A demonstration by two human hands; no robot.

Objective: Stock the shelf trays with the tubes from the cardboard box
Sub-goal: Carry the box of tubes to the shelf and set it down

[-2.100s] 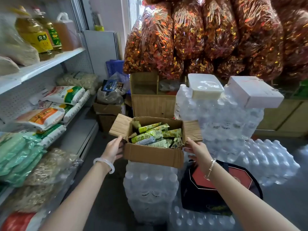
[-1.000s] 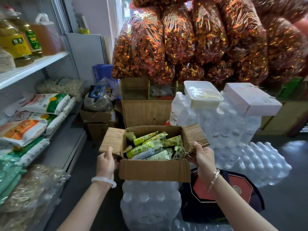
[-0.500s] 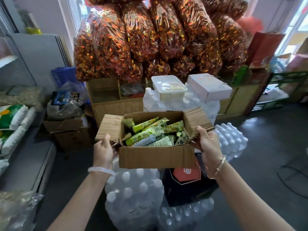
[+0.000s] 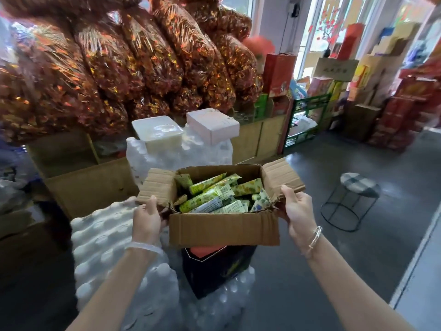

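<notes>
She has the cardboard box (image 4: 224, 231) up off the stacks, held level in front of her above the shrink-wrapped bottle packs (image 4: 102, 237) and a dark carton (image 4: 214, 271). The left hand (image 4: 146, 217) grips the left wall below its folded-out flap, thumb on top; the right hand (image 4: 297, 211) clasps the right wall the same way. The green-and-yellow tubes (image 4: 214, 195) lie loose and jumbled inside. It looks a light load, but the tubes seem slick and would slide if the box tipped. The cardboard is creased and soft, the flaps floppy, so the walls or the bottom are the places to hold. No shelf trays show from here.
</notes>
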